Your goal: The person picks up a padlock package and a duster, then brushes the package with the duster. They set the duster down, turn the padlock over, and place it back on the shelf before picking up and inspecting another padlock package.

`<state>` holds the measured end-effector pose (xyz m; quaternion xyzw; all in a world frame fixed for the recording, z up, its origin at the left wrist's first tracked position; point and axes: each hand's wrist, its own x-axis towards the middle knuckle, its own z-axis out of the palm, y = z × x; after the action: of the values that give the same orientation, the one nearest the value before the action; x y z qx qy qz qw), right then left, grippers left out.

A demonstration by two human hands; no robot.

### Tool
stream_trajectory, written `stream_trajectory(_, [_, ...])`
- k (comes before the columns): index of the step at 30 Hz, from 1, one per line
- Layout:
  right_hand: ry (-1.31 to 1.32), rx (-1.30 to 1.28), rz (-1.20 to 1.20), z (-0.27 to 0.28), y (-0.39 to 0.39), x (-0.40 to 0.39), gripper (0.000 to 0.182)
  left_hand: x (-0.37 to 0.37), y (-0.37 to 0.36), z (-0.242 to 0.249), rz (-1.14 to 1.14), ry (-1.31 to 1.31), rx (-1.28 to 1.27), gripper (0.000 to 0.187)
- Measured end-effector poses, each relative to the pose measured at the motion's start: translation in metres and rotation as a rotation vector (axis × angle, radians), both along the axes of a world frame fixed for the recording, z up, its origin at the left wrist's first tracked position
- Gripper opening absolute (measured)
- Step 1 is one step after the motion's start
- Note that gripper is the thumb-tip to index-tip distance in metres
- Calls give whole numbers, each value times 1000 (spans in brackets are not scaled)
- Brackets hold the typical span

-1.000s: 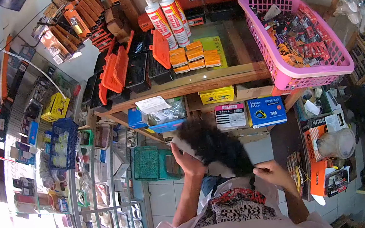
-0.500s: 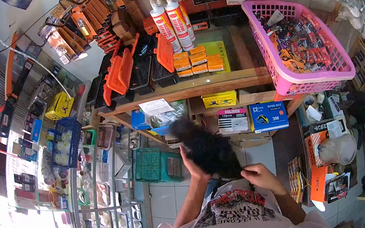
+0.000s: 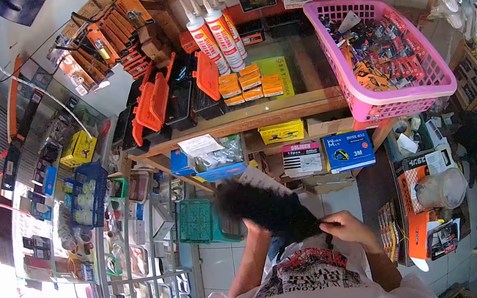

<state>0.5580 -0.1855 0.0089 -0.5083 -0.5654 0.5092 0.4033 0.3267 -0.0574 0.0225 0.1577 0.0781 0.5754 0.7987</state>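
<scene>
I hold a black fluffy brush-like thing [image 3: 265, 207] in front of my chest, tilted from lower right to upper left. My left hand [image 3: 255, 230] grips it from underneath and is mostly hidden behind it. My right hand [image 3: 347, 227] pinches its lower right end with the fingertips. A pale flat piece [image 3: 261, 179], perhaps card or a handle, sticks out behind the black bristles. Below the hands is my white printed shirt [image 3: 308, 271].
A wooden counter shelf [image 3: 258, 117] carries a pink basket [image 3: 432, 90] of small packs, orange-black tool cases [image 3: 162, 98], sealant tubes [image 3: 211, 32] and small orange boxes. Boxes fill the shelf below. A glass display case [image 3: 136, 256] stands left, cluttered shelves [image 3: 437, 190] right.
The black brush has swung lower and further left, and the pale piece now shows behind it. My right hand has stayed at its lower end. The view has shifted slightly.
</scene>
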Motion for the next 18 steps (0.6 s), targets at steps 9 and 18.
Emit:
stream_trajectory(9, [-30, -89, -84, 8, -4, 7, 20, 9, -1, 26, 172, 33, -24, 51])
stream_trajectory(18, [-92, -127, 144, 1, -6, 25, 23, -21, 4, 1, 99, 56, -10, 63])
